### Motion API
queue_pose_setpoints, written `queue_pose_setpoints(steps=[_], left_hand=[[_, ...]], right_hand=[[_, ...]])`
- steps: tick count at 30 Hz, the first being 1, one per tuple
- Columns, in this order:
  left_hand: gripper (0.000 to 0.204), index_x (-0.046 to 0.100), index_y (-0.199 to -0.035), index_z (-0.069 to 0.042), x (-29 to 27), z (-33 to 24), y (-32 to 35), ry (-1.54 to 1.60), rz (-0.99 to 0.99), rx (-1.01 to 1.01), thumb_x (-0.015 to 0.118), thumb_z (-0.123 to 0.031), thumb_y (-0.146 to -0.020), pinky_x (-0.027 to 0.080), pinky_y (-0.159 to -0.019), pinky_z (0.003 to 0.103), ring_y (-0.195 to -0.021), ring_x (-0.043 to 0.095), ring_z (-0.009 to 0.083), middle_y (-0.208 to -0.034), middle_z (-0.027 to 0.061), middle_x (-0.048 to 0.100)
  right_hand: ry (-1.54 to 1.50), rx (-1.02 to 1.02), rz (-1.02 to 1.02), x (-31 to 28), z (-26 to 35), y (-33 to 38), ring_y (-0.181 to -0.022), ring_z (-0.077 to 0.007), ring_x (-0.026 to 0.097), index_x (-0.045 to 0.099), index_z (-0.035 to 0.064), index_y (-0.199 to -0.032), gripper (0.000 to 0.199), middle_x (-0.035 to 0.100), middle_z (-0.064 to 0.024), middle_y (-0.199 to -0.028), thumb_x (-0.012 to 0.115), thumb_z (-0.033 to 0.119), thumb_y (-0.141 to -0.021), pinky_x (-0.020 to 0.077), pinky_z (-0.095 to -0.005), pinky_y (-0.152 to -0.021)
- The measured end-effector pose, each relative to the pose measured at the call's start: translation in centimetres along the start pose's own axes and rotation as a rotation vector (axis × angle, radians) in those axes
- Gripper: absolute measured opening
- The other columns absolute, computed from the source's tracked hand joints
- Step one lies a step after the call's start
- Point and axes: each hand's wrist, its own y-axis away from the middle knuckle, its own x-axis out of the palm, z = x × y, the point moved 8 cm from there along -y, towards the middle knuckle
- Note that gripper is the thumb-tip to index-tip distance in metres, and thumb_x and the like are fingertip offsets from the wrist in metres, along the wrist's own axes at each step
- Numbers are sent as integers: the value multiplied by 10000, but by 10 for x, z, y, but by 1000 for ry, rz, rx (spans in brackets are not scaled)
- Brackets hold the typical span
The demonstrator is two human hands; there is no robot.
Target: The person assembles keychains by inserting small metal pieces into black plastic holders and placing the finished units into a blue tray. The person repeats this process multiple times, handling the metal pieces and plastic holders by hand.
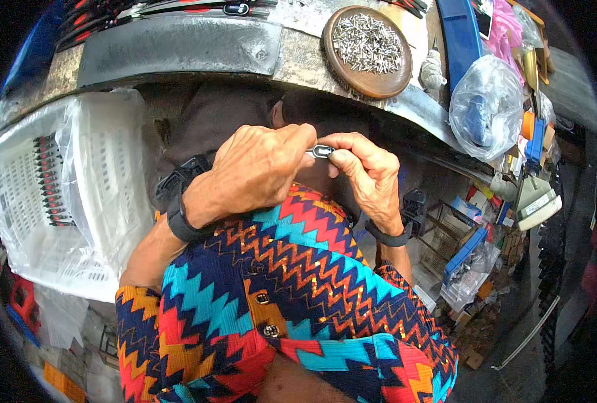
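Observation:
Above my lap, both hands meet around a small black piece with a pale oval rim (322,152). My left hand (255,161) is closed, its back toward me, with its curled fingertips at the left end of that piece. From the other side my right hand (365,164) pinches the right end between thumb and forefinger. Most of the piece is hidden in the fingers, so its exact kind does not show. On the bench beyond, a round brown wooden bowl (330,52) holds many small silvery metal pins (369,43).
A grey metal plate (177,50) lies along the bench edge, with black-and-red tools (191,8) behind it. To the left stands a white crate (104,134) lined with plastic. A clear plastic bag (486,101) and a blue tray (461,40) are at right.

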Motion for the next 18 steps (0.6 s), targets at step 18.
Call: queue_pose_setpoints(steps=[18], left_hand=[[204, 443, -822, -15, 6, -4, 9, -29, 90, 25, 610, -130, -797, 426, -526, 424, -633, 574, 353, -698, 160, 558]], right_hand=[[277, -298, 98, 11, 12, 3, -633, -269, 559, 594, -30, -856, 107, 590, -128, -733, 620, 24, -768, 443, -341, -586]])
